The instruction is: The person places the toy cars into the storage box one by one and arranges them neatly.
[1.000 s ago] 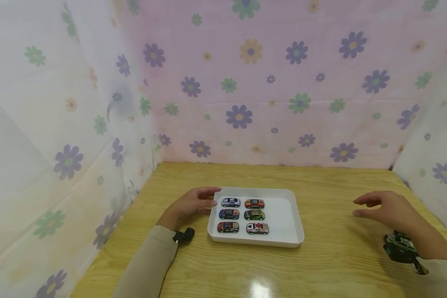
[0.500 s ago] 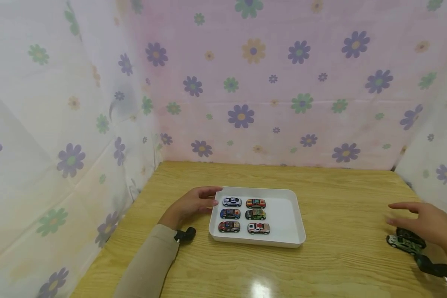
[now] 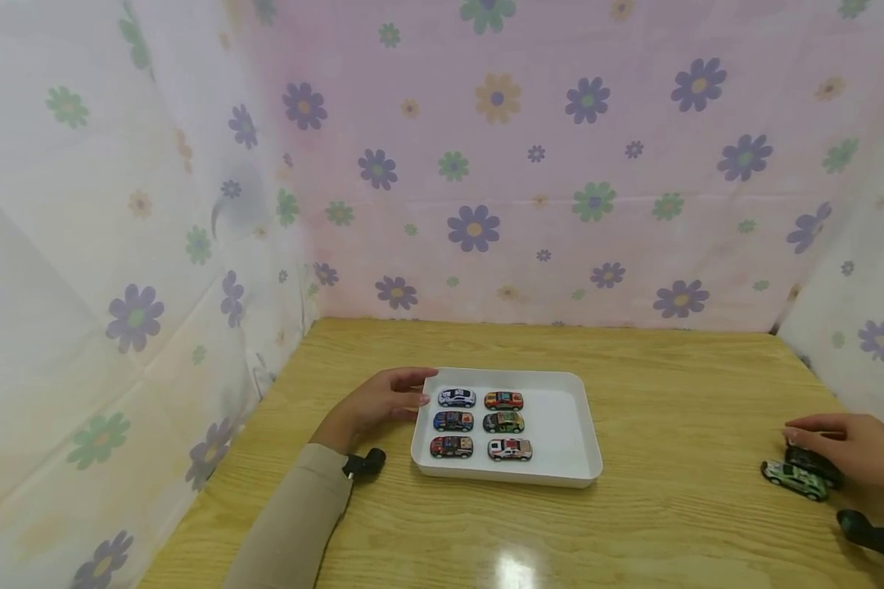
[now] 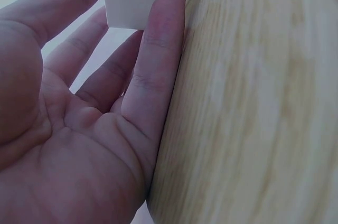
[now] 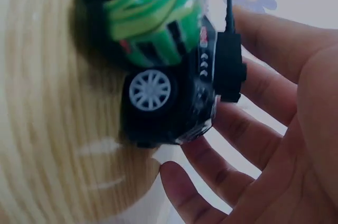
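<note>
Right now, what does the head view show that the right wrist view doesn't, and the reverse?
Only the head view: the white tray with six toy cars in two columns, the left hand resting at the tray's left rim, and the flowered cloth walls.

Only the right wrist view: the black car's spoiler and wheel close up, and the fingers reaching round the black car, thumb at its near side.

Both: the right hand, the black car, the green car beside it, and the wooden table.
</note>
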A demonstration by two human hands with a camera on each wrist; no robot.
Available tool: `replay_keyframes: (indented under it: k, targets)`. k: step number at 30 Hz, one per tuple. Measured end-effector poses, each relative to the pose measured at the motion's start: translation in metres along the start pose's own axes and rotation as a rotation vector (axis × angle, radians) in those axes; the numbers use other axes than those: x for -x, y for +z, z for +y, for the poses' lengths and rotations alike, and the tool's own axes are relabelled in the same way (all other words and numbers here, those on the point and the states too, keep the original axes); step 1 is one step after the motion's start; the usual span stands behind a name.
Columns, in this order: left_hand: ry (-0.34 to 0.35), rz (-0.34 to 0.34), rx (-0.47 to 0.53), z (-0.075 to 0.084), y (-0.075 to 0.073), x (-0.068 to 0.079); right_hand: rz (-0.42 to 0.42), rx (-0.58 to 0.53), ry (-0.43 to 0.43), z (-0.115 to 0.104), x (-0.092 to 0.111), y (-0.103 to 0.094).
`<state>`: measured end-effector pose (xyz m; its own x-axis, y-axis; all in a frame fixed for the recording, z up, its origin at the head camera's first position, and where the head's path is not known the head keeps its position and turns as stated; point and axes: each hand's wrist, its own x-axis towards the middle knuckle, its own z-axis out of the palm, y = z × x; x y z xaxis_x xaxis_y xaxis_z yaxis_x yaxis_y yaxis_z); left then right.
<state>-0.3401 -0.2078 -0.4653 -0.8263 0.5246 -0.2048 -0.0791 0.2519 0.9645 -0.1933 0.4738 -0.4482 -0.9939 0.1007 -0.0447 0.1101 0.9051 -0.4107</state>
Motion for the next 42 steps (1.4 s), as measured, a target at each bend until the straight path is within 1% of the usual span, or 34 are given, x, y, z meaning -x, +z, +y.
replay_keyframes:
  k: [4,7,9,12,16,21,24,28,34,42]
  targets:
    - [0.009,-0.003,0.000,-0.001,-0.001,-0.001,0.048,-0.036,-0.016,0.009,-0.001,0.003]
    - [-0.001,0.002,0.010,-0.001,-0.002,-0.001,0.057,-0.053,-0.031,0.013,-0.002,0.004]
    - [-0.012,0.008,0.017,-0.001,-0.002,-0.001,0.048,-0.060,-0.043,0.014,-0.003,0.005]
    - [-0.016,0.011,0.017,-0.002,-0.003,-0.002,0.008,-0.073,-0.039,0.011,-0.004,0.003]
    - [-0.007,0.001,0.010,-0.003,-0.003,-0.003,-0.025,-0.040,-0.043,0.004,-0.004,-0.001]
    - [0.003,-0.006,0.014,-0.003,-0.003,-0.004,-0.035,0.035,-0.068,-0.006,-0.004,-0.006]
    - [-0.003,-0.005,0.019,-0.002,-0.002,-0.004,-0.042,0.046,-0.064,-0.009,-0.003,-0.009]
    - [0.009,-0.008,0.015,0.000,-0.001,-0.004,-0.039,0.047,-0.068,-0.013,-0.005,-0.012]
    - [0.009,0.006,0.004,0.000,-0.001,-0.003,-0.008,0.049,-0.133,-0.027,-0.011,-0.017]
    - [0.006,0.009,0.021,-0.001,-0.001,-0.002,0.017,0.036,-0.220,-0.061,-0.017,-0.020]
